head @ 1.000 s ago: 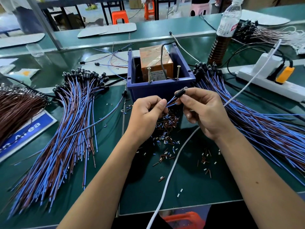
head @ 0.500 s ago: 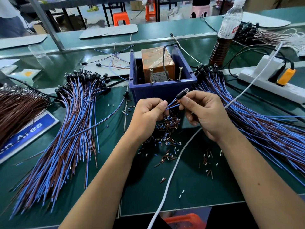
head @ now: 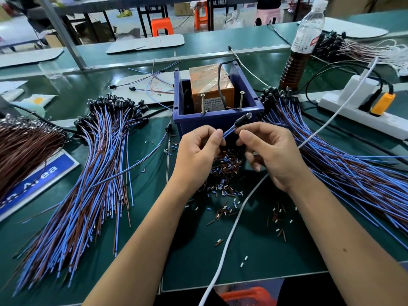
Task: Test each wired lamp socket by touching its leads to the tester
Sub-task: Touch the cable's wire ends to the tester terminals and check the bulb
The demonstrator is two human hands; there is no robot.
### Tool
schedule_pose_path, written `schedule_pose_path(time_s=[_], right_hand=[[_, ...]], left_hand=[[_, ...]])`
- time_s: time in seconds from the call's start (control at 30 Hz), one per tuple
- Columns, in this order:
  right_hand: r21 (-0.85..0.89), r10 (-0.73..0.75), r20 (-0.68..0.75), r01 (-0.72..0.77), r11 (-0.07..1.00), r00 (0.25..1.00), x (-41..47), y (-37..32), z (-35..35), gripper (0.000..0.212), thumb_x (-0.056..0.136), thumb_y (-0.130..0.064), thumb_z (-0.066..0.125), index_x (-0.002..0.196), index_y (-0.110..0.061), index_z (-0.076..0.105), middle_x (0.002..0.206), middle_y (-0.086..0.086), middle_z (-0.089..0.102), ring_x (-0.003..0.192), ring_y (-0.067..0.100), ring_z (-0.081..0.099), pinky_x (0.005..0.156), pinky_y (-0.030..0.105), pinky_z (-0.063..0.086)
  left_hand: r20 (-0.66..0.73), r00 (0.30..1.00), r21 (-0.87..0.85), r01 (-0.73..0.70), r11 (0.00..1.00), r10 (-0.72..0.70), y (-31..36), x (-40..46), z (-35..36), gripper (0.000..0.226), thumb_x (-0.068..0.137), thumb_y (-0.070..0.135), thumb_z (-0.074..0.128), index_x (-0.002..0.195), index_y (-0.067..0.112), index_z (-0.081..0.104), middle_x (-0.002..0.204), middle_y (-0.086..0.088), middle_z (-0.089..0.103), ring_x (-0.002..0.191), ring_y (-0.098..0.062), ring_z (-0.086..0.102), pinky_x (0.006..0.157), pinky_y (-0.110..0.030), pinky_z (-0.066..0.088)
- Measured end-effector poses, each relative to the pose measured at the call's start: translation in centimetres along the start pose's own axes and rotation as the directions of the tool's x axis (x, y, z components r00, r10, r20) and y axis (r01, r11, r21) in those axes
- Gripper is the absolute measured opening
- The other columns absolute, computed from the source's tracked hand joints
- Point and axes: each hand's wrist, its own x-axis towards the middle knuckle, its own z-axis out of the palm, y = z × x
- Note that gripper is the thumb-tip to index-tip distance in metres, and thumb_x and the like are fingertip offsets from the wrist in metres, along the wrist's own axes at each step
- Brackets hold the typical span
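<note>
Both hands, left and right, pinch one socket's leads; the tester at 12 o'clock risks misreading if leads slip.

An electrical assembly workshop: a long green tabletop lies heaped with bundles of blue and brown wired sockets, more of them fanned out at right, and a litter of stripped insulation bits. A blue bin holds an orange transformer. A white power strip, further green benches and orange stools stand behind.
</note>
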Motion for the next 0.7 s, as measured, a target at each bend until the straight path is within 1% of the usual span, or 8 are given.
schedule_pose_path(time_s=[0.07,0.2,0.27,0.37,0.43,0.53,0.63,0.7], right_hand=[[0.002,-0.002,0.006,0.002,1.000,1.000,-0.1,0.1,0.5,0.017,0.080,-0.031,0.080,0.093,-0.020,0.079,0.080,0.004,0.073,0.051,0.011,0.053,0.038,0.021,0.039],[-0.016,-0.036,-0.001,0.036,0.999,0.999,-0.3,0.4,1.2,0.015,0.081,-0.025,0.081,0.091,-0.014,0.077,0.068,0.001,0.067,0.048,0.011,0.050,0.037,0.022,0.037],[-0.020,-0.045,-0.028,0.045,0.999,0.999,-0.3,0.4,1.2,0.010,0.082,-0.023,0.080,0.088,-0.016,0.079,0.064,0.004,0.064,0.046,0.012,0.048,0.037,0.022,0.035],[0.016,-0.048,-0.042,0.048,0.999,0.998,-0.2,0.3,1.4,0.011,0.080,-0.026,0.080,0.085,-0.016,0.080,0.066,0.017,0.060,0.046,0.012,0.047,0.038,0.020,0.034],[0.059,-0.036,-0.038,0.038,0.998,0.999,-0.3,0.4,1.4,0.010,0.080,-0.026,0.080,0.083,-0.017,0.080,0.062,0.010,0.060,0.045,0.010,0.046,0.038,0.020,0.034],[0.123,-0.010,-0.040,0.015,0.992,0.999,-0.3,0.3,1.4,0.008,0.079,-0.026,0.081,0.079,-0.018,0.081,0.060,-0.001,0.062,0.046,0.007,0.047,0.038,0.018,0.033],[0.152,0.007,-0.046,0.000,0.988,0.999,-0.3,0.2,1.5,0.009,0.075,-0.028,0.081,0.075,-0.019,0.080,0.067,0.001,0.065,0.046,0.008,0.048,0.037,0.018,0.033],[0.178,0.015,-0.058,-0.004,0.984,0.998,-0.2,0.1,1.5,0.009,0.075,-0.027,0.081,0.074,-0.018,0.078,0.072,0.002,0.068,0.045,0.008,0.048,0.036,0.018,0.033]], left_hand=[[0.004,0.999,0.003,-0.044,0.999,0.044,-0.2,-0.1,0.1,0.028,0.104,0.021,0.055,0.078,0.011,0.062,0.057,0.007,0.047,0.054,-0.012,0.039,0.052,-0.026,0.032],[0.060,0.997,0.047,-0.055,0.997,0.053,-0.6,-0.4,0.8,0.031,0.104,0.022,0.055,0.079,0.005,0.059,0.058,0.007,0.050,0.055,-0.009,0.042,0.054,-0.026,0.035],[0.060,0.997,0.048,-0.054,0.997,0.051,-0.8,-0.5,1.0,0.031,0.106,0.022,0.053,0.078,0.007,0.058,0.058,0.007,0.052,0.055,-0.008,0.043,0.055,-0.025,0.036],[0.038,0.996,0.047,-0.080,0.996,0.078,-0.8,-0.4,1.2,0.031,0.107,0.021,0.052,0.077,0.017,0.058,0.059,0.007,0.056,0.056,-0.007,0.046,0.057,-0.024,0.039],[0.003,0.995,0.044,-0.103,0.994,0.103,-0.7,-0.5,1.5,0.027,0.106,0.022,0.055,0.079,0.017,0.059,0.063,0.006,0.058,0.059,-0.008,0.050,0.059,-0.027,0.042],[-0.080,0.989,-0.017,-0.127,0.992,0.126,-0.5,-0.7,1.7,0.017,0.100,0.021,0.066,0.085,0.015,0.062,0.072,0.007,0.061,0.066,-0.009,0.055,0.062,-0.026,0.046],[-0.109,0.988,-0.130,-0.119,0.984,0.105,-0.3,-0.5,1.3,0.010,0.094,0.020,0.074,0.087,0.017,0.067,0.075,0.006,0.060,0.064,-0.009,0.051,0.057,-0.024,0.042],[-0.100,0.992,-0.173,-0.092,0.981,0.075,-0.3,-0.4,1.0,0.008,0.092,0.019,0.076,0.087,0.018,0.069,0.072,0.007,0.061,0.059,-0.006,0.050,0.054,-0.018,0.039]])
